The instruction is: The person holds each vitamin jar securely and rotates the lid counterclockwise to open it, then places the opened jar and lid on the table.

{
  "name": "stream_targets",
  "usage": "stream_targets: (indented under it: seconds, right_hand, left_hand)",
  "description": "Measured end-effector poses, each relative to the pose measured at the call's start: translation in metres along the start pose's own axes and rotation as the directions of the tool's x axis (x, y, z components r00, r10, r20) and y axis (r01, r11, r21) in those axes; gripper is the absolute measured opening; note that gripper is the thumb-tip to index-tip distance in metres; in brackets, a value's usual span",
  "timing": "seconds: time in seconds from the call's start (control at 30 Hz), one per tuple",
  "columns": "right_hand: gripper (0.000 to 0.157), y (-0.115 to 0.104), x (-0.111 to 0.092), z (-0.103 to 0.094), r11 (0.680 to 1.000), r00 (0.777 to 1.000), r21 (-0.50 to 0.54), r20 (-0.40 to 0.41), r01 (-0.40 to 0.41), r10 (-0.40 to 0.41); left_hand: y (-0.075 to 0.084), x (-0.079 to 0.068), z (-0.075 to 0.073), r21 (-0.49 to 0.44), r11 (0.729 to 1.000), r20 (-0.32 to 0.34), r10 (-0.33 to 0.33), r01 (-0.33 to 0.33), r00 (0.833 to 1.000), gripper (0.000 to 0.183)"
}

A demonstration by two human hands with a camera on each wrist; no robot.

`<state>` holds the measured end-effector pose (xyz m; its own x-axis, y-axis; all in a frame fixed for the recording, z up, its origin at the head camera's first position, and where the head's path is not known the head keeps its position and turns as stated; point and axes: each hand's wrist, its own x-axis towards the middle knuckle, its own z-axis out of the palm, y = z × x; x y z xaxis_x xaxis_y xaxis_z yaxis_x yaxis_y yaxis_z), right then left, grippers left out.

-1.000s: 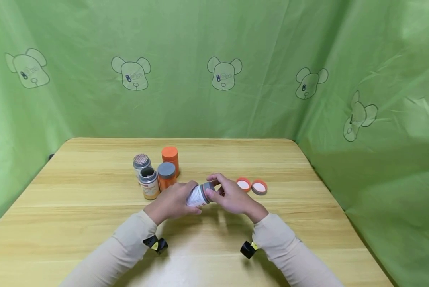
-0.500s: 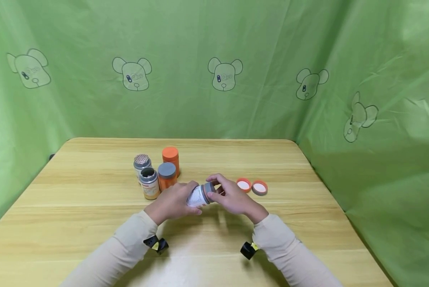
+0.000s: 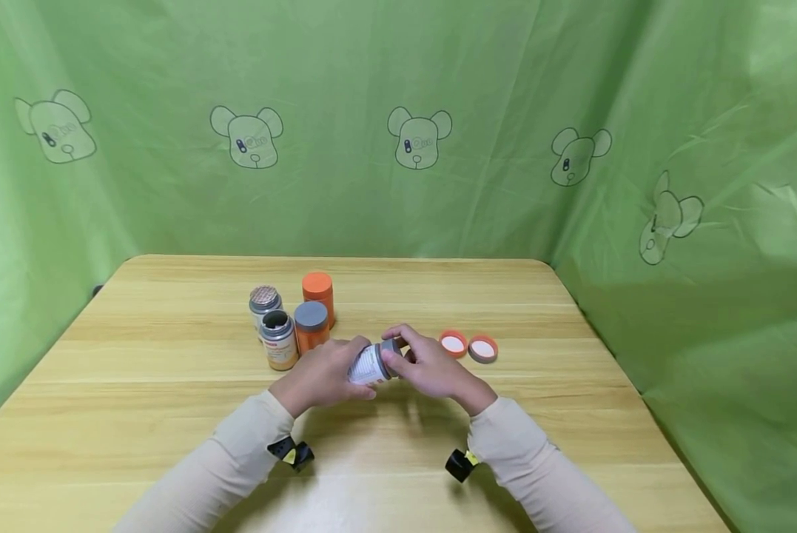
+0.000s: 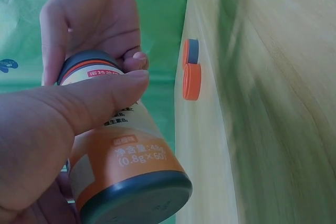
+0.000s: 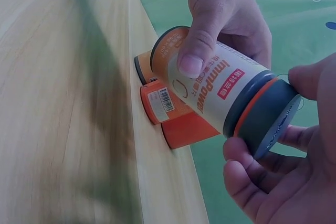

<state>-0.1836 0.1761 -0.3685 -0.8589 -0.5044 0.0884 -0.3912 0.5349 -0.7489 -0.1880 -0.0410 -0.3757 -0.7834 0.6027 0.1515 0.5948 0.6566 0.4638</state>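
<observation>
My left hand point(image 3: 321, 374) grips a white and orange supplement bottle point(image 5: 210, 82) around its body, the thumb lying along the label. The bottle is held tilted over the table, its dark base point(image 4: 139, 198) facing the left wrist camera. At the upper end, a dark grey cap point(image 5: 270, 121) sits on the neck with an orange ring below it. Thumb and fingers of my right hand point(image 3: 438, 366) pinch this cap from both sides. Left of the hands stands an uncapped bottle point(image 3: 280, 349) with a dark mouth, in front of a bottle with a foil-topped mouth point(image 3: 264, 296).
An orange bottle with a grey cap point(image 3: 311, 317) and one with an orange cap point(image 3: 317, 284) stand beside the uncapped pair. Right of my right hand, an orange lid point(image 3: 453, 343) and a grey-rimmed lid point(image 3: 483, 349) lie inside-up. Green curtains point(image 3: 345, 207) surround the wooden table point(image 3: 538, 444).
My right thumb and fingers have shifted slightly on the cap. The left hand holds the bottle in nearly the same place and tilt; the standing bottles and loose lids stay put.
</observation>
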Motion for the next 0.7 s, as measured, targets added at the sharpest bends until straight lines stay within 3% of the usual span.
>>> stream_targets:
  seconds: [0.33, 0.7]
  right_hand:
    - [0.039, -0.0007, -0.0003, -0.0017, 0.998, 0.998, 0.01, 0.01, 0.06, -0.06]
    - [0.039, -0.0022, 0.0004, -0.0008, 1.0, 1.0, -0.03, 0.014, -0.002, 0.003]
  left_hand:
    - [0.0001, 0.0001, -0.0006, 0.0, 1.0, 0.003, -0.008, 0.008, 1.0, 0.064]
    - [0.0005, 0.0, -0.0008, -0.001, 1.0, 0.005, -0.002, 0.002, 1.0, 0.063]
